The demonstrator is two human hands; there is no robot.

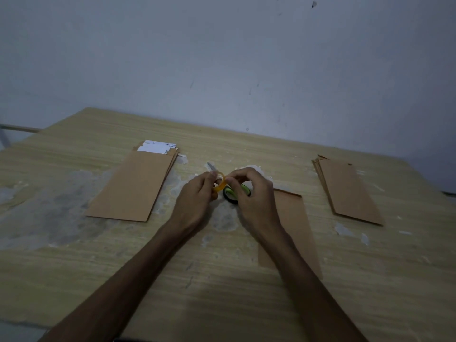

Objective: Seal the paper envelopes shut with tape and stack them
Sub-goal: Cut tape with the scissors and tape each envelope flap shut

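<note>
Both hands raised together over the middle of the wooden surface (pixel 74 280). Left hand (pixel 197 196) curled around a small roll of yellowish tape (pixel 220 185), fingers wrapped at its near side. Right hand (pixel 249 191) pinching the free end of the tape between thumb and fingertips, right against the roll. Just past the left fingers, a grey blade tip (pixel 211 166) pointing away, perhaps belonging to scissors, though too dim and hidden to tell for sure. Beneath the right hand, green and black handles (pixel 230 193) lying on the surface, partly covered by the fingers.

Single brown envelope (pixel 293 218) lying flat under the right forearm, long side running away from the person, its far end near the right hand. To the left, well apart, a stack of brown envelopes (pixel 130 186) with white paper (pixel 158 147) showing at the far open ends. To the right, well apart, a second stack of brown envelopes (pixel 348 191), slightly fanned, lying at an angle. Pale worn patches (pixel 49 201) scattered across the surface. Behind it all, a plain grey-blue wall (pixel 222 58) with a few dark marks.
</note>
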